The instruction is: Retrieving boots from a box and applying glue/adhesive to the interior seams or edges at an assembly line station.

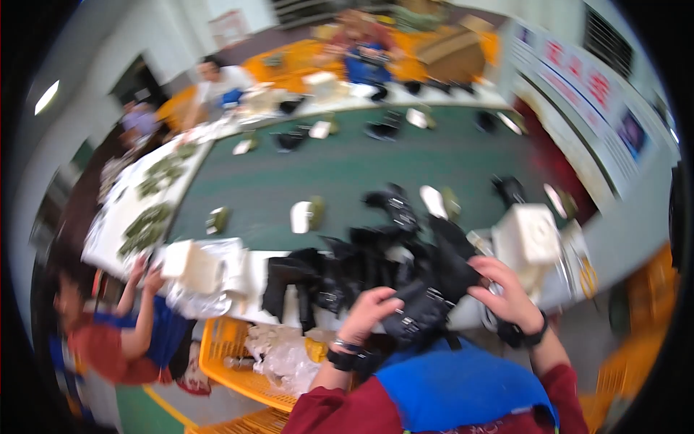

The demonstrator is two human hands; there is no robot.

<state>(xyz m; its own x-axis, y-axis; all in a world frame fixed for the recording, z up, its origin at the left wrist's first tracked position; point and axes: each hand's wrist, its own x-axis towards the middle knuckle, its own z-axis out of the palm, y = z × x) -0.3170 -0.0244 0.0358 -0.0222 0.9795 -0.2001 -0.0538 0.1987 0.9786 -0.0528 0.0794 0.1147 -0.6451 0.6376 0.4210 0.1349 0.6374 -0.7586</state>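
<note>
The black strapped piece (423, 307), a dark fabric item with pale buckles or clips, sits between our two hands at the near edge of the work table (253, 278), just above our blue apron (463, 387). We see its long axis running on a slant, from low near our left hand (369, 311) up toward our right hand (506, 289), so its upper end points away from us and to the right, toward the white foam box (531, 235). Our left hand lies over the lower left end of the piece, fingers curled down onto it; whether they pinch it or only press on it the blur keeps us from telling. Our right hand closes on the upper right part, the fingers bent around the dark fabric in a grasp. Both wrists carry dark bands. Just beyond the piece lies a heap of black strapped items (347, 267), touching or nearly touching it, spread leftward along the table edge. Farther out runs the green belt (340, 170), with small pale and dark objects scattered well apart on it. Below the table to our left stands a yellow crate (224, 362) holding crumpled clear plastic. At the far left a co-worker's arms (141, 304) reach up to another white box (189, 264).
</note>
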